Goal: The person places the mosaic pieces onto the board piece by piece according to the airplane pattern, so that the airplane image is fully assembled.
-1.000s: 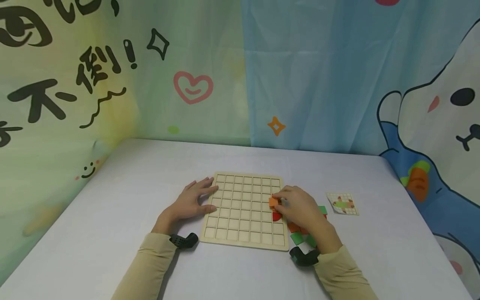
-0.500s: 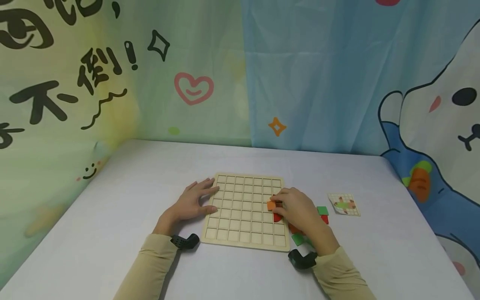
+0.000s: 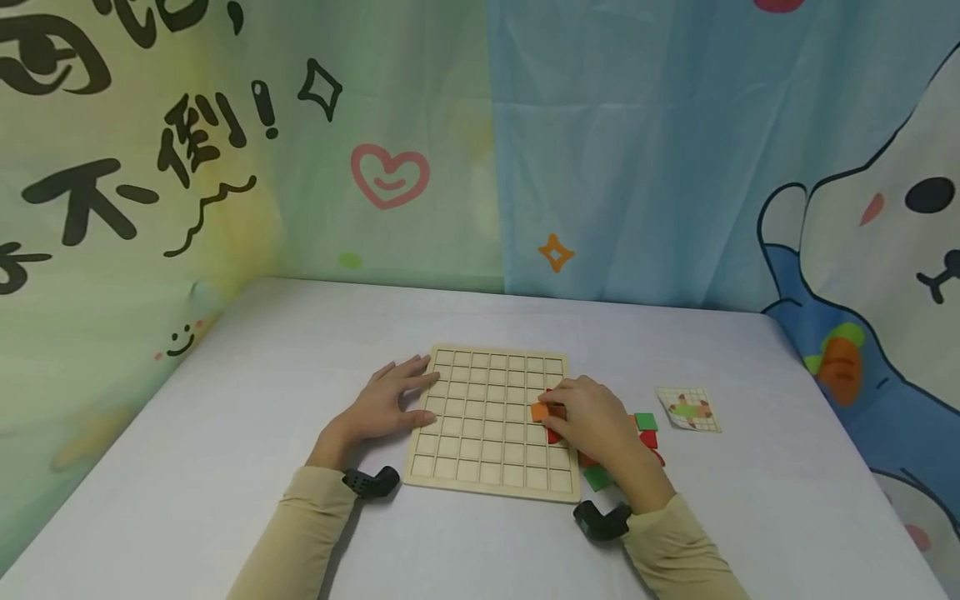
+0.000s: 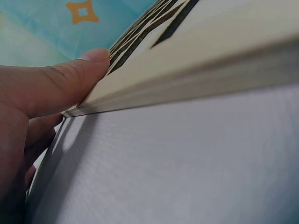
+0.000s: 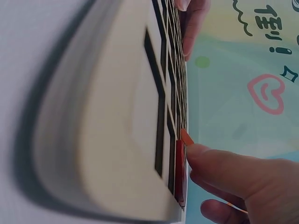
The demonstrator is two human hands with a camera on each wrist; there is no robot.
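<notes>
A pale wooden grid board (image 3: 487,425) lies on the table, its squares marked off by dark grooves. Along its left edge rests my left hand (image 3: 386,402), fingers spread, the thumb (image 4: 88,77) over the rim in the left wrist view. Over the board's right side, my right hand (image 3: 596,421) pinches a small orange tile (image 3: 539,412) between thumb and fingers. The tile (image 5: 187,137) shows tilted in the right wrist view. Red tiles (image 3: 553,437) sit in the grid beside it, partly hidden by the fingers.
Loose green (image 3: 598,477), red and orange tiles lie right of the board, partly under my right forearm. Farther right is a small pattern card (image 3: 688,409) with a coloured figure on a grid. Printed curtains (image 3: 645,150) hang behind the white table (image 3: 480,550).
My right hand has shifted slightly left with the orange tile, which now lies further in over the grid. My left hand stays on the board's edge.
</notes>
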